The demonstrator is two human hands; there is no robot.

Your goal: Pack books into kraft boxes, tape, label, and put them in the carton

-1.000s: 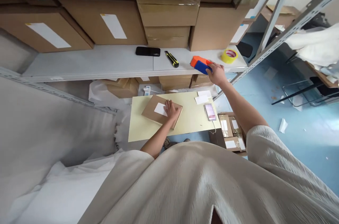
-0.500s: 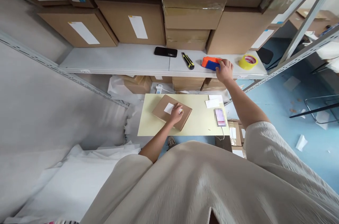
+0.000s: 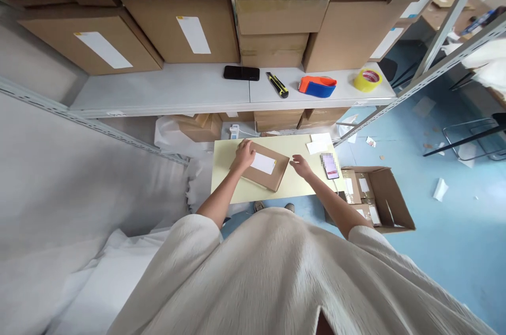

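Observation:
On the pale yellow table [image 3: 225, 166] lies a flat brown cardboard box [image 3: 259, 178], turned at a slant, with a white label [image 3: 263, 163] on its top. My left hand [image 3: 245, 155] grips the box at its far left corner, fingers bent over the edge. Just off the right end of the box, my right hand [image 3: 302, 166] hovers with thumb and fingers apart, holding nothing. The orange and blue tape dispenser [image 3: 317, 87] rests on the shelf above the table.
The grey shelf [image 3: 158, 87] also bears a black phone [image 3: 241, 73], a yellow-black box cutter [image 3: 278, 85] and a yellow tape roll [image 3: 367, 80]. Another phone [image 3: 329, 165] and white papers [image 3: 318, 144] lie on the table's right side. An open carton [image 3: 389, 198] with boxes stands on the floor.
My right hand has let go of the tape dispenser on the shelf and come down beside the box. My left hand has moved from the label to the box's far left corner.

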